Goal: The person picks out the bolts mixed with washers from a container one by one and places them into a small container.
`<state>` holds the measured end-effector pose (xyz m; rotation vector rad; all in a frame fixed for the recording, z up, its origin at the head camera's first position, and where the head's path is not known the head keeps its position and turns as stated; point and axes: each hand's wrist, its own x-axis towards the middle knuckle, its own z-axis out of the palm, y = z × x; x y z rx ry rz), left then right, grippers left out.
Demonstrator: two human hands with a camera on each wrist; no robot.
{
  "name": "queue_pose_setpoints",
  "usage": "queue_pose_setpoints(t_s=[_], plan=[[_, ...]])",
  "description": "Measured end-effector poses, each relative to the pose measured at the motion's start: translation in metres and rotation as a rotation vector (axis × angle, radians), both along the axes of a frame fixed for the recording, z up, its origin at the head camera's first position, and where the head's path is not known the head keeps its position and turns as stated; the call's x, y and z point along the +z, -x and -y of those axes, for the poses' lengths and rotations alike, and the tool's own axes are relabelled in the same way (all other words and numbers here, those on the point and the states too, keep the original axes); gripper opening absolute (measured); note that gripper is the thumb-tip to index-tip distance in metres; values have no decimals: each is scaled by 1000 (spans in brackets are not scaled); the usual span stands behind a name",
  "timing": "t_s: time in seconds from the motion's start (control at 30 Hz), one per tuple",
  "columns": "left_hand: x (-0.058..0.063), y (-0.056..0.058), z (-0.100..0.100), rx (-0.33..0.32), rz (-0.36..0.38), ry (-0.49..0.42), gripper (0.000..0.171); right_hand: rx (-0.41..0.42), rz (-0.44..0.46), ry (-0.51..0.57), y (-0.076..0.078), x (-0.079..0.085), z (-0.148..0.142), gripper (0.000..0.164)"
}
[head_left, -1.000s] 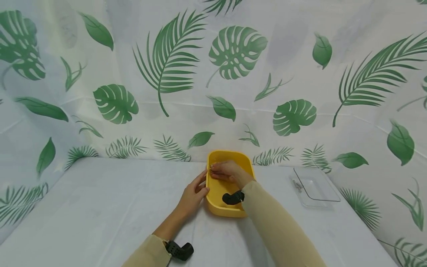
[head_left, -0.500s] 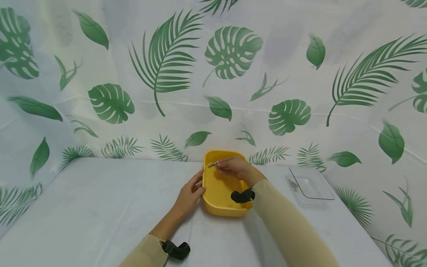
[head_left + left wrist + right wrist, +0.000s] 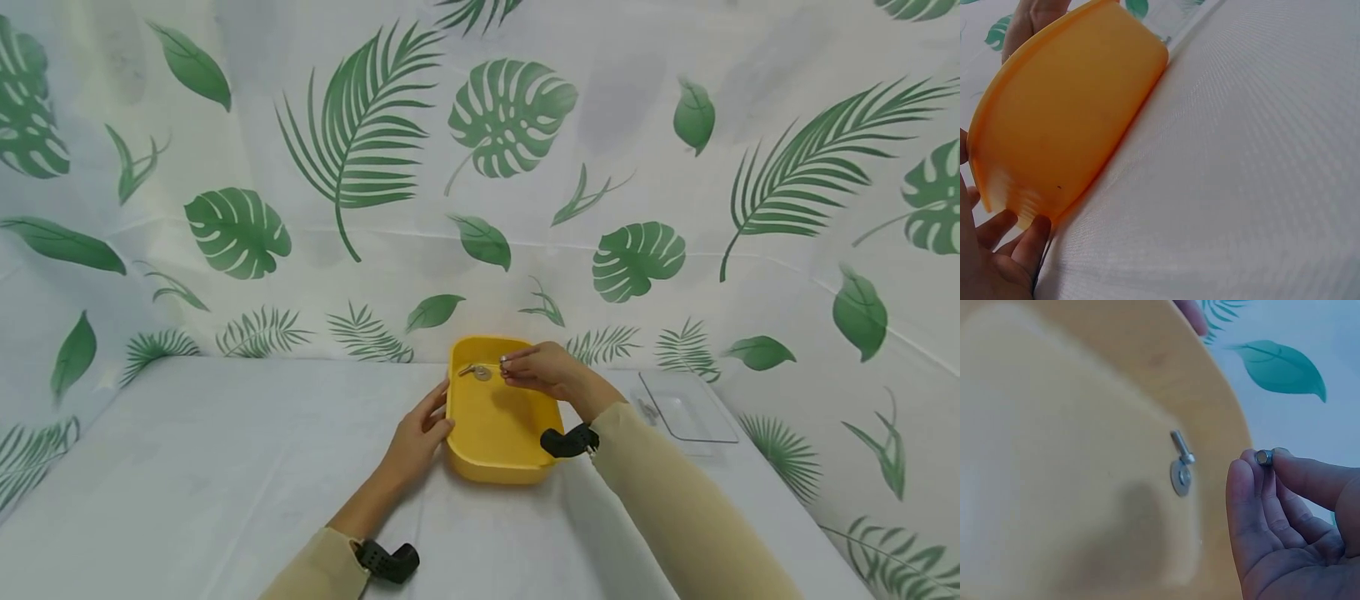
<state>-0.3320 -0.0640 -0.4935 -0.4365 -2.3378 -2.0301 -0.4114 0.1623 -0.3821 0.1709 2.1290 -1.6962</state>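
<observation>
My right hand (image 3: pixel 551 372) is over the back right part of a yellow bin (image 3: pixel 498 433). Thumb and fingertips pinch a small metal bolt (image 3: pixel 1264 457), seen end-on in the right wrist view. Inside the bin, near its back wall, lie a second bolt (image 3: pixel 1182 447) and a round washer (image 3: pixel 1180 479), side by side. My left hand (image 3: pixel 412 437) rests against the bin's left wall from outside. In the left wrist view its fingertips (image 3: pixel 1038 228) touch the outer wall low down, close to the table cloth.
A clear plastic container (image 3: pixel 686 408) with small metal parts (image 3: pixel 647 409) in it stands to the right of the bin. White cloth (image 3: pixel 247 467) covers the table. A leaf-print curtain (image 3: pixel 405 275) hangs right behind the bin.
My right hand has risen from the bin's left back corner and moved right, now with a bolt pinched in it. The washer and other bolt have come into view. My left hand stays put.
</observation>
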Motion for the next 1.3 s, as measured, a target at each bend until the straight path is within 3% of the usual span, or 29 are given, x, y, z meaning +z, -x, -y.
queue_pose_setpoints(t_s=[0.3,0.73,0.97,1.3], plan=[[1,-2,-1,-6,-1,-14,62,73,-53,-47,-11,13,-27,44],[-1,0,0,-3,16,-16,63,108,-103,-65,-24,16,-72,46],[-1,-1,-1,9,30,-26,63,104,-130,-125,-30,25,-105,47],[1,0,0,1,29,-22,63,125,-141,-113,-36,29,-161,48]])
